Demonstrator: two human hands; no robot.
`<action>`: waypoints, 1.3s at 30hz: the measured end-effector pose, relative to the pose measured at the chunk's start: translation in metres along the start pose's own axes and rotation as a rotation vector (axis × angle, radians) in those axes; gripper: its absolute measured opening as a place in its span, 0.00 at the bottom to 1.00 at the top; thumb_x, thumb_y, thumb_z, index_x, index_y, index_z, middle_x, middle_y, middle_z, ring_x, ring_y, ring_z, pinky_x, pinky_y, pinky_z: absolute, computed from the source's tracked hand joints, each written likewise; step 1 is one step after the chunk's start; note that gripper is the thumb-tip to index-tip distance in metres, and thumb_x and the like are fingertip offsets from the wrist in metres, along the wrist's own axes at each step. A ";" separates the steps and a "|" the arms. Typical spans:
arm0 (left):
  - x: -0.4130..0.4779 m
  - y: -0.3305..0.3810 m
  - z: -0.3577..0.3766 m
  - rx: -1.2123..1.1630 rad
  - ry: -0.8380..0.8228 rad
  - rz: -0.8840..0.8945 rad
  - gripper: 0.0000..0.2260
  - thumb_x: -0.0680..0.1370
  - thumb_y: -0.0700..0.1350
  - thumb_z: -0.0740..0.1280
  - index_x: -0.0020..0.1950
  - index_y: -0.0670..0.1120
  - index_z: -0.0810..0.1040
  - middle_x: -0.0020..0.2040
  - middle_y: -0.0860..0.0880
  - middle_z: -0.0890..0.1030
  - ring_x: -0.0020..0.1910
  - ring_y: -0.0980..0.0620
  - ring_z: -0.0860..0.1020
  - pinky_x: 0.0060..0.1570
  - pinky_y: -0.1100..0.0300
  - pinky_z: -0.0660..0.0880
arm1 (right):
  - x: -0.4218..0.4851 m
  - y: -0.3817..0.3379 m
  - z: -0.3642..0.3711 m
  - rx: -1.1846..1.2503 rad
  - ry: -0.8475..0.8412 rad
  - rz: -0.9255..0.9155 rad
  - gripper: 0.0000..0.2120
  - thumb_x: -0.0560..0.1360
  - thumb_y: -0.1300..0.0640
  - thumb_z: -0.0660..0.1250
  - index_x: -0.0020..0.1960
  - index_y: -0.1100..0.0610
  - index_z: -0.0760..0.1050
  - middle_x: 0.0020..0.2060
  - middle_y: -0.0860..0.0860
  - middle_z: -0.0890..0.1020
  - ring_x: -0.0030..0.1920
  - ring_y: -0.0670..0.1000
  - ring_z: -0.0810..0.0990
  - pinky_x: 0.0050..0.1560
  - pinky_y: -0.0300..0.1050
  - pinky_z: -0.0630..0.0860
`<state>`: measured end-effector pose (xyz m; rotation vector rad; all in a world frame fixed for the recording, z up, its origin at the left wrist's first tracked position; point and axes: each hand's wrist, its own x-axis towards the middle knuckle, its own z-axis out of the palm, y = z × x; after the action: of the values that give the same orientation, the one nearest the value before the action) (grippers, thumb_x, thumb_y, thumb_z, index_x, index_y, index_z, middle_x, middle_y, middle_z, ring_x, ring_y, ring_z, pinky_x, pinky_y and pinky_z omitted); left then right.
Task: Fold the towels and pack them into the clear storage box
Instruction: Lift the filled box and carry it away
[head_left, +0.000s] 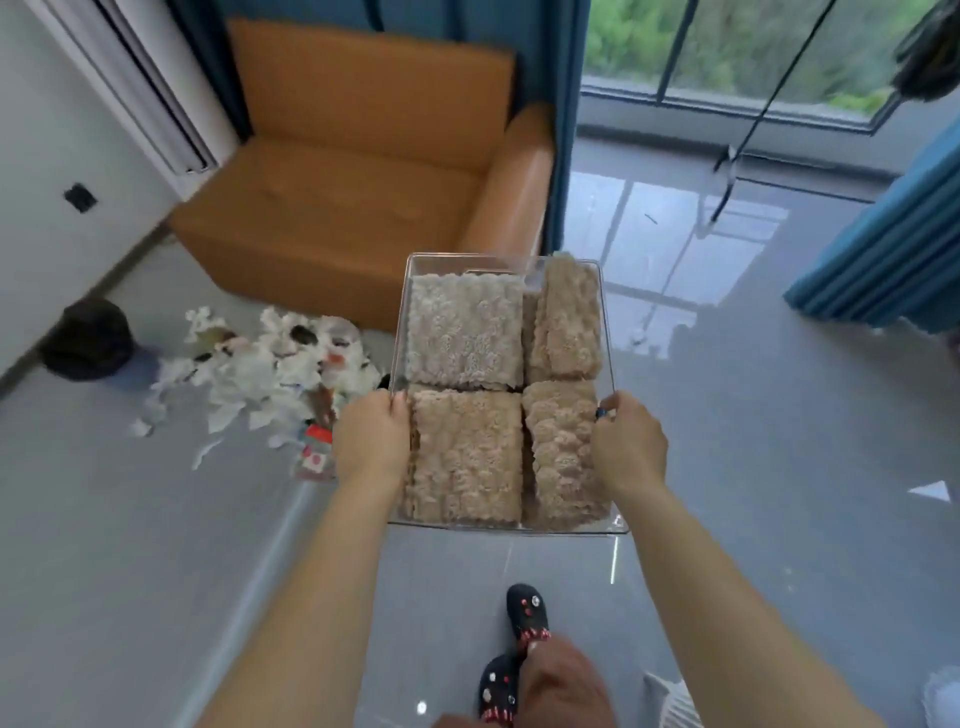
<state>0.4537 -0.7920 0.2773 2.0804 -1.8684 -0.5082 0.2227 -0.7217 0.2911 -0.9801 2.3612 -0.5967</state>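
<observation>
Both hands clamp the clear storage box: the left hand curls over its left wall and the right hand over its right wall, directly opposite. The box is held above the grey floor, with four folded towels packed two by two inside. Key relation: the long axis runs straight away from me, and both grips sit on the near half. My judgement: the load lies ahead of the hands, so the far end will want to dip at set-down.

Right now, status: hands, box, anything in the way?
Left hand, right hand grip the clear box by its sides, held up. Four folded towels inside. Paper litter on floor left, sofa ahead.
</observation>
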 end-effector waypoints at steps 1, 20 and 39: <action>0.009 -0.016 -0.010 0.003 0.038 -0.055 0.16 0.82 0.46 0.58 0.37 0.40 0.73 0.36 0.41 0.77 0.37 0.41 0.76 0.32 0.54 0.64 | 0.006 -0.022 0.013 -0.008 -0.047 -0.050 0.09 0.75 0.65 0.55 0.50 0.56 0.71 0.45 0.56 0.78 0.45 0.60 0.77 0.43 0.50 0.74; -0.011 -0.328 -0.168 -0.051 0.437 -0.858 0.19 0.82 0.49 0.58 0.44 0.36 0.80 0.43 0.35 0.81 0.45 0.35 0.79 0.37 0.53 0.67 | -0.123 -0.317 0.266 -0.285 -0.493 -0.780 0.05 0.76 0.63 0.58 0.50 0.60 0.71 0.42 0.56 0.77 0.40 0.57 0.75 0.33 0.44 0.66; -0.006 -0.702 -0.351 -0.106 0.532 -1.081 0.17 0.81 0.47 0.58 0.35 0.41 0.70 0.39 0.37 0.79 0.40 0.36 0.76 0.34 0.54 0.65 | -0.391 -0.557 0.553 -0.421 -0.604 -0.933 0.10 0.78 0.63 0.57 0.55 0.60 0.75 0.52 0.60 0.80 0.48 0.59 0.76 0.42 0.45 0.68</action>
<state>1.2349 -0.7130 0.2781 2.6461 -0.3319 -0.1996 1.0818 -0.8998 0.2906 -2.1192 1.4207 -0.0508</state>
